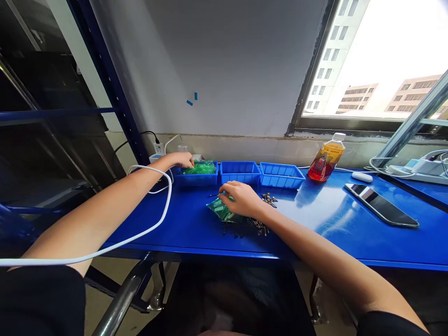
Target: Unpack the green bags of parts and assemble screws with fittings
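My left hand (pixel 184 160) reaches to the left blue bin, fingers pinched at the edge of the green plastic bags (pixel 203 167) heaped inside it. My right hand (pixel 241 198) is in front of the middle bin, thumb and fingers closed together. A thin dark piece, perhaps a screw (pixel 213 195), juts out left of its fingertips. Beneath that hand a green plastic bag (pixel 224 212) lies on the table. Small metal screws (pixel 259 227) are scattered beside the bag, and another small pile (pixel 269 199) sits behind my right wrist.
The middle bin (pixel 240 178) and right bin (pixel 282 181) stand in a row on the blue table (pixel 196 233). Rightward are a drink bottle (pixel 326 157), a white oval object (pixel 362 177) and a phone (pixel 381 205). A white cable (pixel 164 210) loops across my left arm.
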{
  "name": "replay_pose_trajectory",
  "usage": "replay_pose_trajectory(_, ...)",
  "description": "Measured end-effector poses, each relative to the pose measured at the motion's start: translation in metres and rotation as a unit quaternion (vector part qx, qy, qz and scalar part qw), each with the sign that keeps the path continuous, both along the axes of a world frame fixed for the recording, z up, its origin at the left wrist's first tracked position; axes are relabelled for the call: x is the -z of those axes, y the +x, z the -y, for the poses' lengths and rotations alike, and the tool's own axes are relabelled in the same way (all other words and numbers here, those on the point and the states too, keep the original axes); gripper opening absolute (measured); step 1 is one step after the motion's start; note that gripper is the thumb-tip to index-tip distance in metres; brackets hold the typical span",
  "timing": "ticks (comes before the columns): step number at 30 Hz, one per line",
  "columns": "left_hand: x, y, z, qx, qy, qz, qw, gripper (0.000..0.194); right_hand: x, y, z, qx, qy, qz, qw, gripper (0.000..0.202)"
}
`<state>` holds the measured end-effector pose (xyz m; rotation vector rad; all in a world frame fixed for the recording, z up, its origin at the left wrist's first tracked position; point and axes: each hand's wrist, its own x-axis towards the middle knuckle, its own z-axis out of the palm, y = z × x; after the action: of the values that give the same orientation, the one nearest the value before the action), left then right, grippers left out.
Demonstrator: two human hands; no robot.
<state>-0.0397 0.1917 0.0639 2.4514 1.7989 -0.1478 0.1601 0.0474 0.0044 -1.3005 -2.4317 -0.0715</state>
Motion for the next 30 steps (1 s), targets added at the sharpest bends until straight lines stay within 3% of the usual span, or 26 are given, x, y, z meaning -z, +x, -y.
replay_pose_trajectory(6, 0.002, -0.011, 0.007, 0.008, 0.117, -0.002, 0.993, 0.022, 0.0, -0.001, 0.0, -0.008, 0.005, -0.004, 1.0, 0.017)
replay_pose_trajectory(16, 0.007, -0.006, 0.015, 0.008, 0.098, 0.058, 0.993, 0.054, 0.001, -0.001, -0.001, -0.002, 0.005, 0.005, 1.0, 0.017)
replay_pose_trajectory(20, 0.006, -0.006, 0.014, 0.02, 0.116, 0.024, 0.993, 0.048, 0.001, 0.0, 0.0, -0.003, 0.0, 0.006, 1.0, 0.018)
replay_pose_trajectory(26, 0.001, -0.012, 0.01, 0.039, 0.201, -0.014, 0.979, 0.051, 0.0, 0.0, -0.001, -0.011, 0.0, -0.003, 1.0, 0.016)
replay_pose_trajectory(30, 0.001, -0.013, 0.013, 0.034, 0.195, -0.02, 0.98, 0.051, 0.001, 0.0, -0.001, -0.009, -0.001, -0.004, 1.0, 0.015)
